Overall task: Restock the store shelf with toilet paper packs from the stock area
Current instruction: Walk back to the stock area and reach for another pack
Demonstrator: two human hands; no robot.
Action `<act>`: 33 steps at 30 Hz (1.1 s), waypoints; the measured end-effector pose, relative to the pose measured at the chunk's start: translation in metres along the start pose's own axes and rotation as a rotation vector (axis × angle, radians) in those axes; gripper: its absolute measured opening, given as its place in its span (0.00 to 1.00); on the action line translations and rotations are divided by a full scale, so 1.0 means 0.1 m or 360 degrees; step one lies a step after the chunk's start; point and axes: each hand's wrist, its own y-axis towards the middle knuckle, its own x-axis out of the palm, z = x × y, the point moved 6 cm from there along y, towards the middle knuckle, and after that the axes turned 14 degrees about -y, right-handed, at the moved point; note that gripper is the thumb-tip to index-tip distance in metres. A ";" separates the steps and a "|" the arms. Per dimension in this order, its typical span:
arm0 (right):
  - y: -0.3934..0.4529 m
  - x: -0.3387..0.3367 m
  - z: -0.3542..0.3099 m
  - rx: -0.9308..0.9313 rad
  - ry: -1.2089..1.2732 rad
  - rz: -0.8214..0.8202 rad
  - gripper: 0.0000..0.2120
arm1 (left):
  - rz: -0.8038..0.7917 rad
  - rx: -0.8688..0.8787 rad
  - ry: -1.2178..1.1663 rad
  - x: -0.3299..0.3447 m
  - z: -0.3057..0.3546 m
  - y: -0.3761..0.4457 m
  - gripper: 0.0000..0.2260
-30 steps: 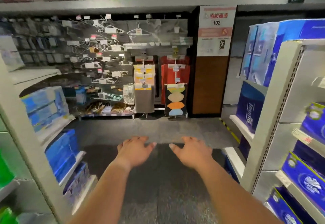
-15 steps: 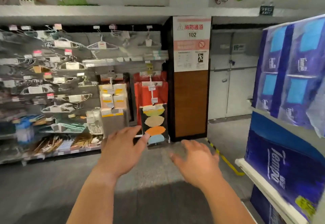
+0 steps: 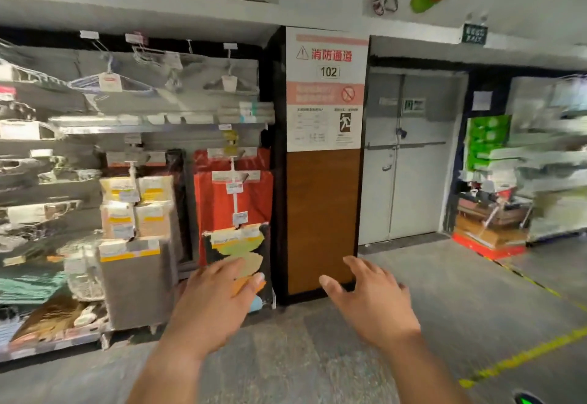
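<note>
Both hands are held out low in front of the body, empty, fingers spread and relaxed. The left hand (image 3: 219, 305) is palm down in front of the hanging mats; the right hand (image 3: 370, 302) is just beside it with a gap between them, in front of the wood-panelled pillar (image 3: 322, 219).

No toilet paper pack can be made out for certain. The likeliest place for stock is the far right, where a stack of goods (image 3: 490, 225) sits on a red pallet base (image 3: 486, 246) against the wall, with green packages (image 3: 487, 140) piled above it; that corner is too blurred to tell what the packages are. If that is the stock area, it lies ahead and well to the right of both hands, far beyond reach, and the right hand is the nearer one. The long axis of any pack there cannot be read.

The way toward it looks open: bare grey floor (image 3: 428, 292) runs from the hands to the pallet, crossed by a yellow line (image 3: 521, 356) on the right. On the left, the rack of hangers and mats (image 3: 133, 213) and the pillar close off that side, so room to move is ahead and rightward. The grey double door (image 3: 409, 156) stands shut between the pillar and the stack. My judgement is that the next step is walking and turning right, not reaching.
</note>
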 end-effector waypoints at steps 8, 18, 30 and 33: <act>2.05 0.28 0.92 0.0478 -0.0086 0.0139 0.35 | -0.0374 0.0352 0.0005 1.37 0.47 2.69 0.33; 3.70 0.35 2.79 0.1054 -0.0214 0.0321 0.33 | -0.0797 0.0830 -0.0100 3.46 2.19 4.96 0.30; 6.15 0.05 5.27 0.1103 -0.0275 0.0349 0.31 | -0.0744 0.1003 -0.0205 5.46 4.25 7.09 0.24; 6.65 0.15 5.92 0.1115 -0.0295 0.0290 0.31 | -0.0723 0.0998 -0.0238 6.07 4.72 7.53 0.24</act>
